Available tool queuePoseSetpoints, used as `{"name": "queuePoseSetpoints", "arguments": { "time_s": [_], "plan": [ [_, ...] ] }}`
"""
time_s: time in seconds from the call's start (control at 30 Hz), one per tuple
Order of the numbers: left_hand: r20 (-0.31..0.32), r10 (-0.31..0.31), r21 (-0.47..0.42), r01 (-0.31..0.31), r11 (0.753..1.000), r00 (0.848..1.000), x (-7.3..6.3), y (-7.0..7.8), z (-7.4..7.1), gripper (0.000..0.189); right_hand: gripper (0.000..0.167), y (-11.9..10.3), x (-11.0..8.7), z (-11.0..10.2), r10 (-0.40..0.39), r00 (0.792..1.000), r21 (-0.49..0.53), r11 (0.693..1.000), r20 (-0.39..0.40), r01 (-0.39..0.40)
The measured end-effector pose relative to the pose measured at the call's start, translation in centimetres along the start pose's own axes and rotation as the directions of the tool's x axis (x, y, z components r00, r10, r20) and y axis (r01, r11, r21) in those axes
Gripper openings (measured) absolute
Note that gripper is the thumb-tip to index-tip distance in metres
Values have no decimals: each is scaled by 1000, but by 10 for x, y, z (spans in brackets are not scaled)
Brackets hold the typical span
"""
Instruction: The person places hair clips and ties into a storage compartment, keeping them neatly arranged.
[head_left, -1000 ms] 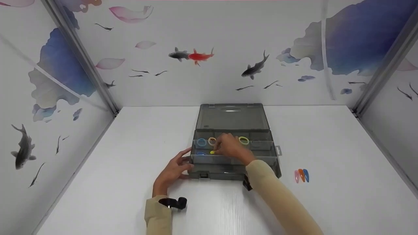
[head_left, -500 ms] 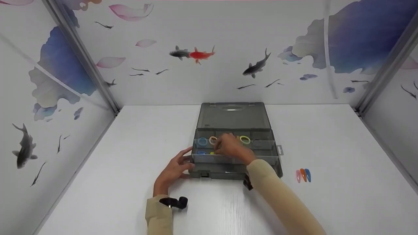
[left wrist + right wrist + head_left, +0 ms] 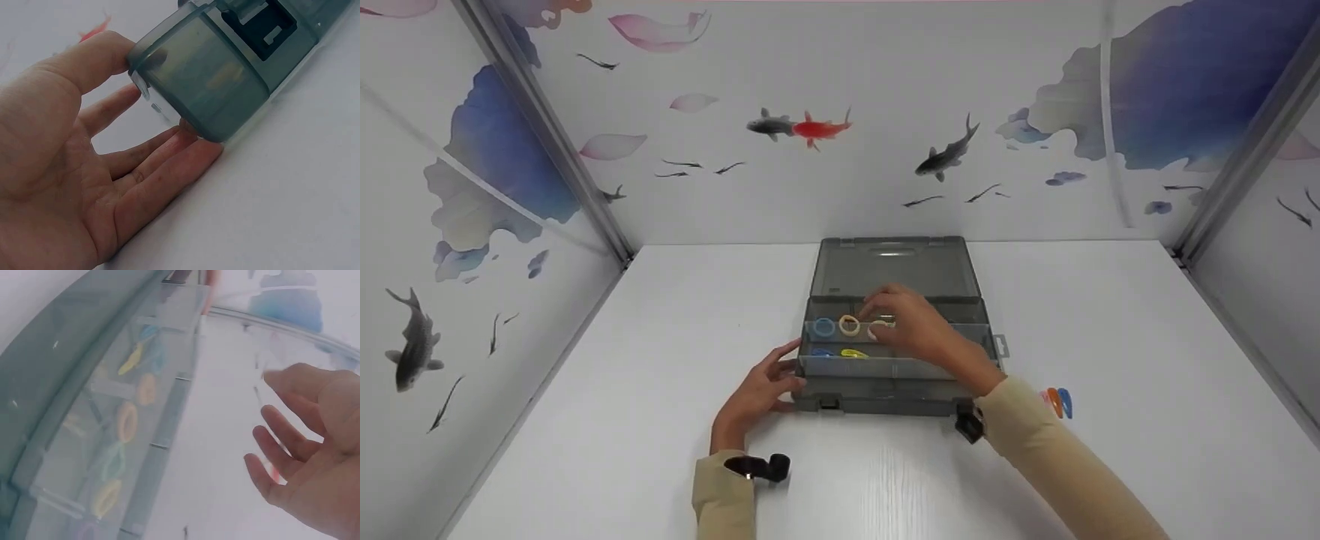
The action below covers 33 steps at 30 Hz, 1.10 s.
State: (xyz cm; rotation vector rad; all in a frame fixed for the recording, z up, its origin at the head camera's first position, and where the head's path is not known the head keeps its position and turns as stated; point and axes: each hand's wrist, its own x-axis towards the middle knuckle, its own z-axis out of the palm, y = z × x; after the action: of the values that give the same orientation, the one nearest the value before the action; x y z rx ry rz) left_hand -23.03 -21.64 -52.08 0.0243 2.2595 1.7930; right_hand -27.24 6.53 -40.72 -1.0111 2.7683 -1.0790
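A grey see-through compartment box stands on the white table with its lid (image 3: 896,268) swung back. My left hand (image 3: 756,388) holds its left front corner, thumb above and fingers against the side and bottom edge, as the left wrist view shows. Over the middle compartments hovers my right hand (image 3: 919,326), its fingers loosely bent with nothing between them in the right wrist view. A yellow hair clip (image 3: 854,353) lies in the middle row beside a blue hair clip (image 3: 823,352). Behind them sit a blue ring-shaped hair tie (image 3: 824,327) and a peach one (image 3: 849,325).
On the table to the right lie a blue hair clip (image 3: 1066,403), an orange one (image 3: 1056,403) and a pink one, partly covered by the right sleeve (image 3: 1057,442). More coloured hair ties (image 3: 127,422) sit in the back row. Printed walls enclose the table.
My right hand has let go of the yellow hair clip, leaving it in the middle row, and has lifted away to the right. The left hand stays on the box corner.
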Motion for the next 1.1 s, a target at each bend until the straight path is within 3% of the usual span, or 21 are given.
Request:
{"name": "queuePoseSetpoints", "arguments": {
  "time_s": [0.23,0.4,0.67,0.87,1.1],
  "plan": [
    [-15,-4,20,4,1000,1000,0,0,-2,70,21,5,-37,-21,-75,988,48,996,-136,82],
    [-8,-3,22,3,1000,1000,0,-1,-3,71,24,18,-59,-28,-73,971,21,997,-228,80],
    [-9,-13,7,13,1000,1000,-1,-2,-1,71,27,45,-99,-37,78,954,36,997,-290,-70],
    [-7,0,-1,0,1000,1000,-1,-1,-1,71,27,66,-124,-40,131,944,25,991,-303,-130],
    [-6,0,-3,0,1000,1000,-2,0,0,72,30,89,-146,-53,289,916,55,957,-279,-285]
  ]
}}
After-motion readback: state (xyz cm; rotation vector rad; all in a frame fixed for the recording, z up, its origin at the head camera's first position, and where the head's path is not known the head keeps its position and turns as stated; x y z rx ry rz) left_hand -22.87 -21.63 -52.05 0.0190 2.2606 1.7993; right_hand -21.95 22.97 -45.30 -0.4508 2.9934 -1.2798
